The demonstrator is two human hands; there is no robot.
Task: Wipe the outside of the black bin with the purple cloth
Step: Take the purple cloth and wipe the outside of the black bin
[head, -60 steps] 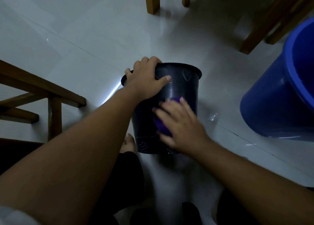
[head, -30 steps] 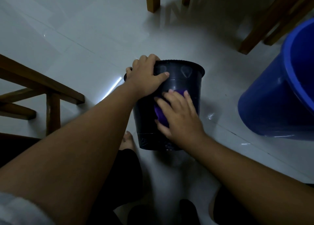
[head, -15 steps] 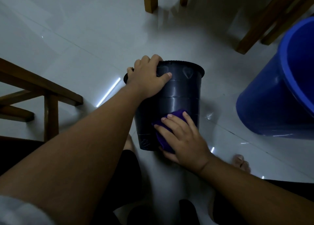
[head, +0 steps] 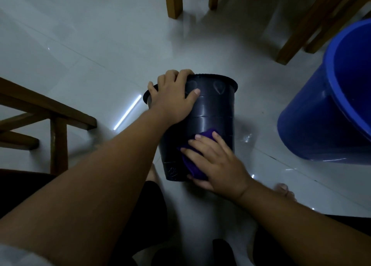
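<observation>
The black bin (head: 212, 109) stands upright on the pale tiled floor in the middle of the view. My left hand (head: 172, 97) clasps its rim on the near-left side, thumb laid across the wall. My right hand (head: 214, 161) lies flat on the lower part of the bin's near wall and presses the purple cloth (head: 192, 163) against it. Most of the cloth is hidden under my fingers; only its top and left edges show.
A large blue bucket (head: 321, 121) stands close on the right. Wooden chair legs (head: 173, 0) rise at the top, and more wooden furniture (head: 58, 125) sits at the left. My bare feet (head: 285, 191) and dark-clothed knees are just below the bin.
My right hand slid the cloth down from the bin's middle to its lower wall over the last second. The left hand kept its hold on the rim.
</observation>
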